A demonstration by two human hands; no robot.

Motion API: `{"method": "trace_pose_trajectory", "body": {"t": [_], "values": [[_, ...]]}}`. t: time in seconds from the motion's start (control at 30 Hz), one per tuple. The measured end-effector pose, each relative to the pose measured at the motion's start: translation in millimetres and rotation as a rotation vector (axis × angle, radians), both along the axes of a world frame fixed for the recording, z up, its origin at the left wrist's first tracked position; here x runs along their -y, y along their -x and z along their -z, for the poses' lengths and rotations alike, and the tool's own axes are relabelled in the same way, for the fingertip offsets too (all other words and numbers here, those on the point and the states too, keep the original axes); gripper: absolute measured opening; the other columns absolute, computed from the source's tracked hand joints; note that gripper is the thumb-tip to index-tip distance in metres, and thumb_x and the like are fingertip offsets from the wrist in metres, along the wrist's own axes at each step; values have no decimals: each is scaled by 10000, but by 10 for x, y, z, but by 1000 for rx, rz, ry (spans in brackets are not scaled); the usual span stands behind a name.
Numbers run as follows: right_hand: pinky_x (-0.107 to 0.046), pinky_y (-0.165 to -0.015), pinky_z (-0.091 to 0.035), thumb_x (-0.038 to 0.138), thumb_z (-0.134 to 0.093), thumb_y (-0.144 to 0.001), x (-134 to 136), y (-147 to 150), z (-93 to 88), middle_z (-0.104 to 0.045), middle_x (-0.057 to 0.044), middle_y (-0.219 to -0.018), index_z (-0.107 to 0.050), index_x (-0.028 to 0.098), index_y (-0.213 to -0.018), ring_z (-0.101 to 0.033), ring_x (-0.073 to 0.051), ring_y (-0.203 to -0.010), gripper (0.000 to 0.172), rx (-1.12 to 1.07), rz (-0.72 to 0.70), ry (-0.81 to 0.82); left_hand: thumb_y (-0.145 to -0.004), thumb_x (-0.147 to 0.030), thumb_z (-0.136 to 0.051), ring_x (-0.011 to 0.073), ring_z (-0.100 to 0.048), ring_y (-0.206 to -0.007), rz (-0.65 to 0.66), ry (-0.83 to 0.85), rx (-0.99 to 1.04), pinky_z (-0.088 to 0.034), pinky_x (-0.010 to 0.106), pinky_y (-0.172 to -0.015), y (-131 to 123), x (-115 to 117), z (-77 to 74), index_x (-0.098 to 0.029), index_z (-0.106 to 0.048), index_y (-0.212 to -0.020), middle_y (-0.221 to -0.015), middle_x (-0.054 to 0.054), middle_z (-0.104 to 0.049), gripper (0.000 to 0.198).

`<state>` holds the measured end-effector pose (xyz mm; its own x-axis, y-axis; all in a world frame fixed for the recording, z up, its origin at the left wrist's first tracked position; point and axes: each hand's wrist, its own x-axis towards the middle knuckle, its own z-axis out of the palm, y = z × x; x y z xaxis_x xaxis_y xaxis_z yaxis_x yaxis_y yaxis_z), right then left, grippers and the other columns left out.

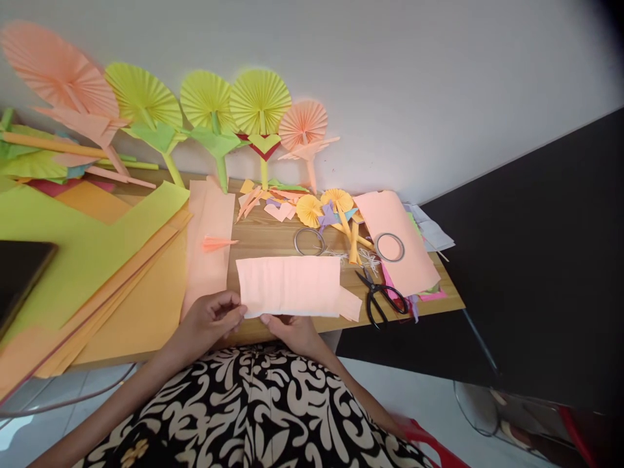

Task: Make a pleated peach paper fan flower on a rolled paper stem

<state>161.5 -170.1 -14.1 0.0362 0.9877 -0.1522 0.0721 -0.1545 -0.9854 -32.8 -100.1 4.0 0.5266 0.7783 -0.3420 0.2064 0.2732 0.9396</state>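
We have a pale pink rectangular paper sheet with faint vertical creases, at the near edge of the wood-grain tabletop, in front of the wearer's black-and-cream patterned garment. Left hand: grip narrow, thumb and fingers pinching the sheet's lower left corner. Right hand: grip also holding the sheet, thumb at the lower edge, fingers mostly hidden underneath. A small pink paper piece pokes out past the sheet's right end. Just right of that we see open black-handled metal scissors.

Beyond the sheet, a thin grey ring lies on the tabletop; a second grey ring sits on a large pink paper sheet at right. On the left we get an orange fringed paper tuft over a long peach paper strip, then a lime-green paper sheet and yellow-orange paper sheets. Small yellow-orange pleated paper fans lie among scraps at the back. Behind, five pleated paper fans on stems stand against the grey wall: three lime, two peach.
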Motion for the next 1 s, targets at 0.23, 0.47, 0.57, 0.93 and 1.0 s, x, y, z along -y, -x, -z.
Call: {"method": "trace_pose_trajectory", "body": {"t": [0.23,0.47,0.57,0.93,1.0], "values": [[-304,-614,-518,509,-702,-825,-92,-9,-31,-704,-20,-655,-692,212,-662,-612,-168,-610,339,62,62,18,-747,-460,-716,93,-475,-486,39,58,1,-377,192,-463,-7,-27,-211,-175,-636,-682,-578,-16,-606,303],[-255,-551,-419,413,-592,-971,20,-36,-286,-634,18,-602,-633,211,-663,-528,-113,-545,371,332,95,-119,-776,-391,-702,89,-531,-528,-70,36,29,-453,194,-503,-11,-3,-206,-165,-632,-695,-631,-5,-638,249],[-275,-647,-464,299,-590,-986,70,-36,-392,-672,13,-691,-678,217,-773,-577,-125,-631,244,555,73,-310,-782,-375,-704,89,-539,-533,-69,16,42,-460,195,-501,-28,15,-188,-159,-645,-732,-650,-2,-648,229],[-297,-729,-490,226,-595,-1021,3,24,-339,-745,-28,-826,-714,217,-964,-653,-160,-786,133,848,-62,-610,-773,-335,-727,81,-553,-518,-51,3,70,-475,190,-504,-46,48,-140,-152,-668,-756,-643,-11,-667,193],[-299,-738,-491,243,-599,-1022,-1,30,-337,-741,-29,-819,-715,214,-954,-646,-164,-787,138,854,-70,-605,-764,-331,-732,83,-554,-509,-50,5,63,-476,193,-499,-48,52,-144,-155,-673,-736,-625,-11,-666,188]]}}
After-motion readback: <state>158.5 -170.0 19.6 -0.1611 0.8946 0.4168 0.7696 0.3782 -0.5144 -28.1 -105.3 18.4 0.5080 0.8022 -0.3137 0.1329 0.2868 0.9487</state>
